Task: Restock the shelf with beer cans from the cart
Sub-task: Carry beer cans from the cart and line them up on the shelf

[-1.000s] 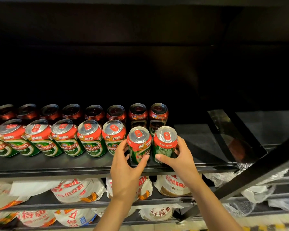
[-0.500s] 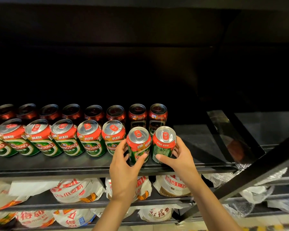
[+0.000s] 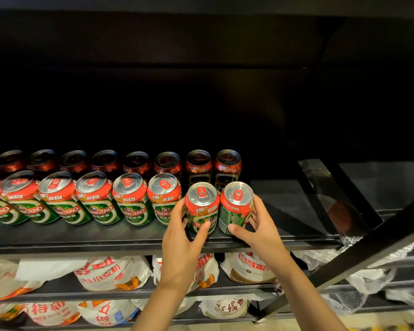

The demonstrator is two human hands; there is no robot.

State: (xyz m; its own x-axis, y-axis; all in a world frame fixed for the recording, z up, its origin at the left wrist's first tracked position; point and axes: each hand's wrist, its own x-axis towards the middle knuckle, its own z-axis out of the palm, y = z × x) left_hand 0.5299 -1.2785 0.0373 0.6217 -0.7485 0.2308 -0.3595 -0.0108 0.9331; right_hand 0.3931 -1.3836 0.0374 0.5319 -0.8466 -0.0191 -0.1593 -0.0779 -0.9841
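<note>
Cans stood upright at the front edge of the black metal shelf (image 3: 129,237). The left hand (image 3: 184,244) gripped the red-and-green aluminium beer can (image 3: 202,209) and the right hand (image 3: 258,225) gripped its label-turned twin (image 3: 236,207), fingers wrapped round the lower walls. Likely full: weighty, rigid, slick, dentable; mid-body hold seemed safest.

Glossy metal cans (image 3: 202,207) on a matt black shelf (image 3: 81,237); crinkled plastic bags (image 3: 112,273) below.
</note>
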